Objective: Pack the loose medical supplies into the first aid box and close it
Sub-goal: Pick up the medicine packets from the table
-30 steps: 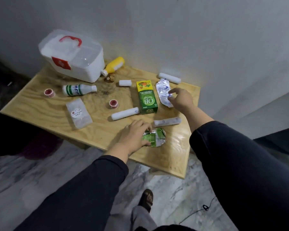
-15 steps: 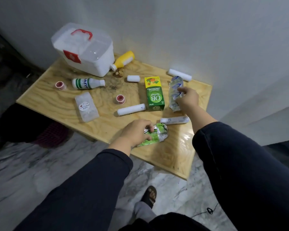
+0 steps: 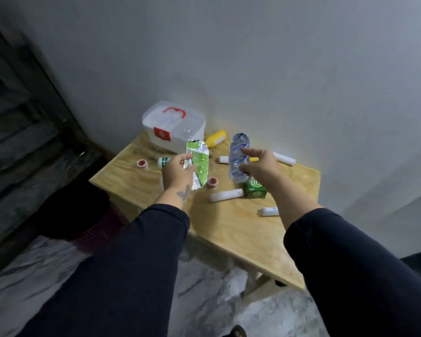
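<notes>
My left hand (image 3: pixel 178 171) holds a green and silver blister strip (image 3: pixel 197 164) upright above the wooden table (image 3: pixel 233 222). My right hand (image 3: pixel 261 166) holds a blue and silver blister strip (image 3: pixel 239 152) upright beside it. The white first aid box (image 3: pixel 173 126) with a red handle stands shut at the table's far left corner. Loose on the table lie a yellow bottle (image 3: pixel 216 138), a green carton (image 3: pixel 254 189), white bandage rolls (image 3: pixel 226 194) (image 3: pixel 270 211) (image 3: pixel 284 158), two red tape rolls (image 3: pixel 141 163) (image 3: pixel 212 182) and a green-striped white bottle (image 3: pixel 162 161).
A grey wall rises directly behind the table. A dark doorway (image 3: pixel 22 117) and dark cloth are at the left. Marble floor (image 3: pixel 204 300) lies below the table's near edge, and a foot shows at the bottom.
Both hands have lifted their blister strips off the table and now hold them upright in the air. The camera has pulled back and tilted up, so the table looks smaller.
</notes>
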Action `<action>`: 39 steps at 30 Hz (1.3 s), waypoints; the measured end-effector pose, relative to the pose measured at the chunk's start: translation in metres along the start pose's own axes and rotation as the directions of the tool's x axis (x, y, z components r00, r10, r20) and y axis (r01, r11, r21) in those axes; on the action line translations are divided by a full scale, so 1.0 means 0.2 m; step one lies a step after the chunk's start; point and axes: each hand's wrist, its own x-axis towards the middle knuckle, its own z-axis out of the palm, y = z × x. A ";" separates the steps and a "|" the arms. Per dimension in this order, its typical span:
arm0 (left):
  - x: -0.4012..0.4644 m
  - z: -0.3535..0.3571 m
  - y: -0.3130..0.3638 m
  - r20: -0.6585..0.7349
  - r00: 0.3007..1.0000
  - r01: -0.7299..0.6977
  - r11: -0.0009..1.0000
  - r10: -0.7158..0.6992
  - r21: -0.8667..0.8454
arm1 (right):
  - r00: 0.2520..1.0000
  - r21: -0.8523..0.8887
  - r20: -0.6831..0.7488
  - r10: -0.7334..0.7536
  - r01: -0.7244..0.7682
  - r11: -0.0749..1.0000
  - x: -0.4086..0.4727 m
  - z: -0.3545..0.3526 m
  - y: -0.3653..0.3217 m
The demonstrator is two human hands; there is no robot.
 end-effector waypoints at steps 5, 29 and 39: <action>0.10 -0.39 -0.14 -0.087 0.994 0.065 0.997 -0.068 -0.041 | 0.997 -0.028 0.071 -0.037 0.040 0.999 -0.09 0.40 -0.24; 0.96 -1.78 -1.51 -0.262 0.848 0.473 0.881 -0.461 -0.018 | 0.840 -0.290 0.540 0.051 0.129 0.948 0.14 2.74 -0.70; 1.52 -1.71 -2.13 -0.149 0.704 0.696 0.716 -0.695 -0.052 | 0.802 -0.459 0.551 0.230 0.061 0.887 0.62 3.51 -0.39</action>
